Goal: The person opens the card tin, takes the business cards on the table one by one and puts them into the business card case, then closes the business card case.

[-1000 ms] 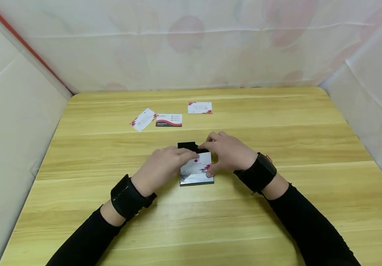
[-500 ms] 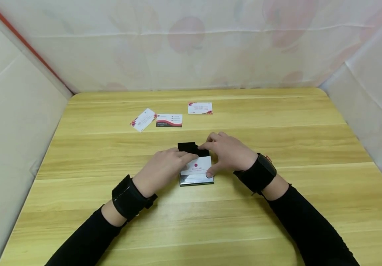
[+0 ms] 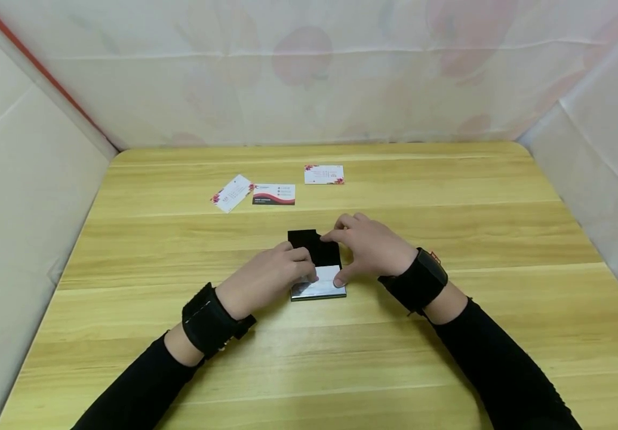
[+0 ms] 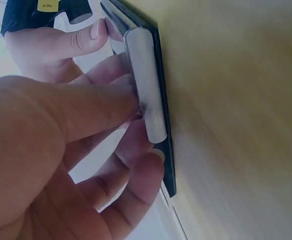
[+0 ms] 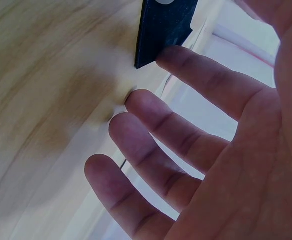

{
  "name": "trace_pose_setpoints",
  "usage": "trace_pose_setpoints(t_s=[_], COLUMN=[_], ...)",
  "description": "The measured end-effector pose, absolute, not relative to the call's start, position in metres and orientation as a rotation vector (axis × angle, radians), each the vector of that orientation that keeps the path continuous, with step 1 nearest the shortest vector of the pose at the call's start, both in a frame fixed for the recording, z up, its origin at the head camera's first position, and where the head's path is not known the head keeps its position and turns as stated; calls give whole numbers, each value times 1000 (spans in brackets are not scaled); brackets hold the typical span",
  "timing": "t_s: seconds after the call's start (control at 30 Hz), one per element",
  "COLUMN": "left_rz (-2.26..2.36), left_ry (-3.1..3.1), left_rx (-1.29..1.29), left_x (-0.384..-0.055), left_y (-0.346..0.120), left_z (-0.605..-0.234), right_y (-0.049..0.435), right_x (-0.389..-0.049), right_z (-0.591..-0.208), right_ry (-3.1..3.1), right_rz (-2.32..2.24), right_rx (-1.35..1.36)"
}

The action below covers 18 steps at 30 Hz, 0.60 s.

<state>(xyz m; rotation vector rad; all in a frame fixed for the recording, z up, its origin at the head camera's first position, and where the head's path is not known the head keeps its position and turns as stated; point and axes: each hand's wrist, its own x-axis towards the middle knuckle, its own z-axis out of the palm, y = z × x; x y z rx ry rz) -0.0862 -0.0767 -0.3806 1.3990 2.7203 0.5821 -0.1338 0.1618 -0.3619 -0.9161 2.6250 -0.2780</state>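
Observation:
A metal business card holder with a raised black lid lies before me. A white business card shows only as a strip above its silver front. My left hand has its fingers bent at the holder's left side. In the left wrist view, the thumb and curled fingers of that hand grip round the silver case. My right hand rests its thumb on the right front; its index finger touches the lid's corner, and its other fingers spread loosely. The right thumb is hidden in the right wrist view.
Farther back on the wooden table lie a tilted floral card, a red-and-black card and another floral card. Pale fabric walls stand behind the table and on both sides.
The business card has slid down towards me, baring more of the black lid and hiding its printed face. My left fingers have moved down and curled more. The right hand stays put.

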Motion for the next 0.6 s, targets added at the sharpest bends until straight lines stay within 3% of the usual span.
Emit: trace_pose_setpoints(t_s=[0.37, 0.6], left_rz=[696, 756], left_ry=[2677, 2739], left_rx=[1287, 1160], left_x=[-87, -105], left_y=[-79, -100], left_z=[-381, -371], right_y=[161, 161], right_x=[-132, -133], right_z=[-364, -364], right_ry=[2617, 2623], right_rz=[-283, -293], right_rx=[-913, -916])
